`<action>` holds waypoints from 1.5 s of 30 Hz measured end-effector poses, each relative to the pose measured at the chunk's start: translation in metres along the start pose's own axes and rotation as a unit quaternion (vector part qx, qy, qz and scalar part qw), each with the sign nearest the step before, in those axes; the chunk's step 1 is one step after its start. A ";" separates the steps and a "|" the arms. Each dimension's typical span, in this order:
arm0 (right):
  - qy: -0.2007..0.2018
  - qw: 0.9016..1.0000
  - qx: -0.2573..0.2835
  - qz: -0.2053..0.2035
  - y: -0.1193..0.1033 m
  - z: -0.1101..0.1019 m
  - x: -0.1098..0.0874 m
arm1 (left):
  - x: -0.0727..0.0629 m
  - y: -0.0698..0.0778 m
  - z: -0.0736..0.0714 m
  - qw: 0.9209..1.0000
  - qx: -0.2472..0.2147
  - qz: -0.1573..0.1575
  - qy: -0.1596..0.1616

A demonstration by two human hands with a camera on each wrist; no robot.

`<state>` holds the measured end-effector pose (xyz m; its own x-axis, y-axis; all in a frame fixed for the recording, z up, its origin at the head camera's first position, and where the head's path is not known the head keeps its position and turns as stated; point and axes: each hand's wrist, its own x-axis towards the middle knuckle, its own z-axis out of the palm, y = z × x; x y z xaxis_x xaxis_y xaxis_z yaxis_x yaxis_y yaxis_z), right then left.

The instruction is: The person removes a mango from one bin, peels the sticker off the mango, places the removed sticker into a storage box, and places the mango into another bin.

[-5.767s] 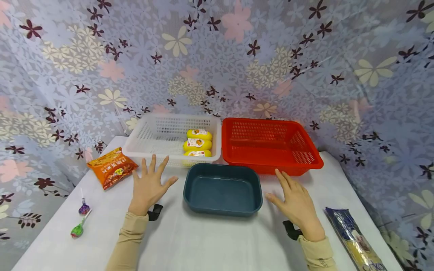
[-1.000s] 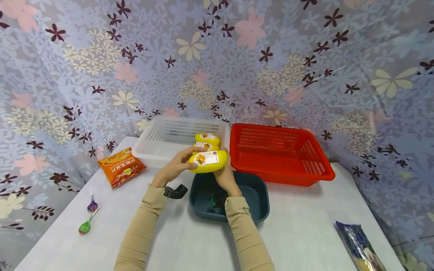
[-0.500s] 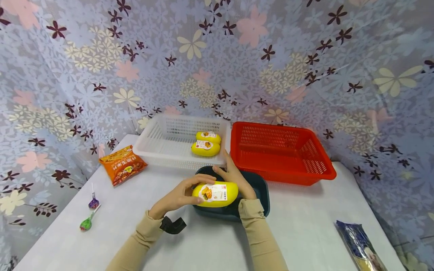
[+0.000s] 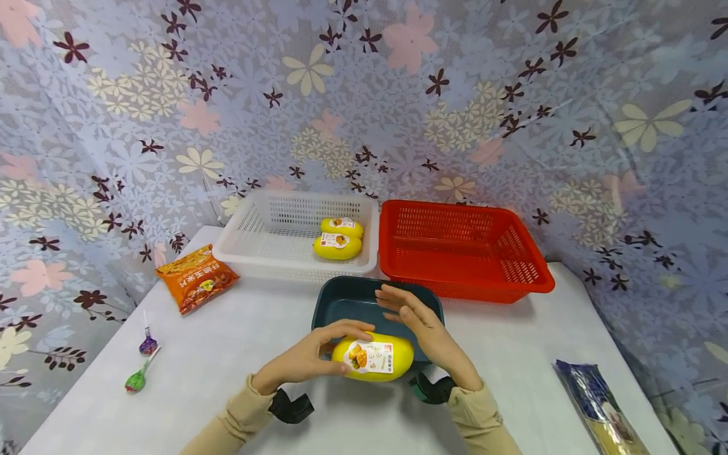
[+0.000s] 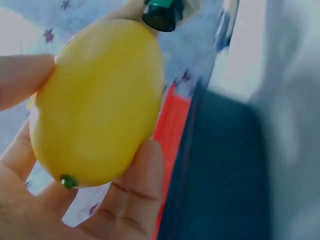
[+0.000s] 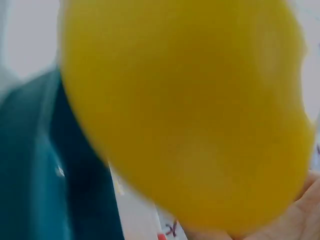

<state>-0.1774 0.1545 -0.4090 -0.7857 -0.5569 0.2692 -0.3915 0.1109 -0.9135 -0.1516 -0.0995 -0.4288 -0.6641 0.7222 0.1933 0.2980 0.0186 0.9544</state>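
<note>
My left hand (image 4: 311,354) holds a yellow mango (image 4: 404,355) by its left end, thumb in front and fingers over the top. Its white label pictures cut mango and faces up in the head view. The left wrist view shows a small green stem end on the mango (image 5: 100,110). Beside its right end, my right hand (image 4: 435,335) stands with fingers extended and thumb raised, gripping nothing. Both hands are over the near part of a dark teal tub (image 4: 321,309). Two similar mangoes (image 4: 338,246) lie in the white basket (image 4: 273,268).
A red basket (image 4: 461,287) stands behind the tub, right of the white one. On the left lie an orange snack bag (image 4: 199,281) and two lollipops (image 4: 136,380). A long blue-and-yellow packet (image 4: 597,404) lies at the right.
The mango came from the white basket toward the person, past the tub's middle, in the left hand. The right hand has drawn back from the basket to the mango's right end.
</note>
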 end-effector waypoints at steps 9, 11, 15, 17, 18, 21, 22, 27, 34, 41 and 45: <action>-0.074 0.996 0.044 0.027 0.005 0.017 -0.064 | -0.008 -0.016 0.037 0.995 -0.035 -0.079 -0.060; -0.083 0.994 0.050 0.054 0.012 0.022 -0.074 | -0.013 -0.021 0.039 0.994 -0.032 -0.088 -0.061; -0.084 0.986 0.023 0.143 0.027 0.031 -0.087 | -0.022 -0.031 0.039 0.995 -0.032 -0.079 -0.053; -0.082 0.979 0.010 0.188 0.034 0.034 -0.091 | -0.025 -0.035 0.040 0.995 -0.039 -0.076 -0.046; -0.080 0.976 0.010 0.204 0.038 0.035 -0.092 | -0.027 -0.037 0.041 0.995 -0.038 -0.079 -0.040; -0.076 0.972 0.017 0.223 0.047 0.037 -0.094 | -0.028 -0.040 0.043 0.995 -0.017 -0.092 -0.018; -0.070 0.972 0.011 0.225 0.049 0.037 -0.094 | -0.029 -0.040 0.044 0.995 -0.005 -0.097 -0.009; -0.042 0.974 -0.037 0.218 0.060 0.041 -0.095 | -0.028 -0.042 0.044 0.993 0.047 -0.102 0.023; -0.008 0.987 -0.067 0.149 0.069 0.046 -0.096 | -0.027 -0.041 0.048 0.982 0.151 -0.082 0.080; 0.003 0.990 -0.053 0.134 0.070 0.047 -0.094 | -0.025 -0.032 0.067 0.922 0.334 -0.064 0.185; 0.004 0.989 -0.055 0.141 0.070 0.046 -0.093 | -0.021 -0.032 0.077 0.900 0.364 -0.037 0.238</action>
<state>-0.1098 0.1765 -0.5117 -0.8742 -0.4854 0.0114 -0.2058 0.3491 -0.9142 -0.0944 -0.0622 -0.4813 -0.8669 0.3261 0.3771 0.4968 0.6273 0.5997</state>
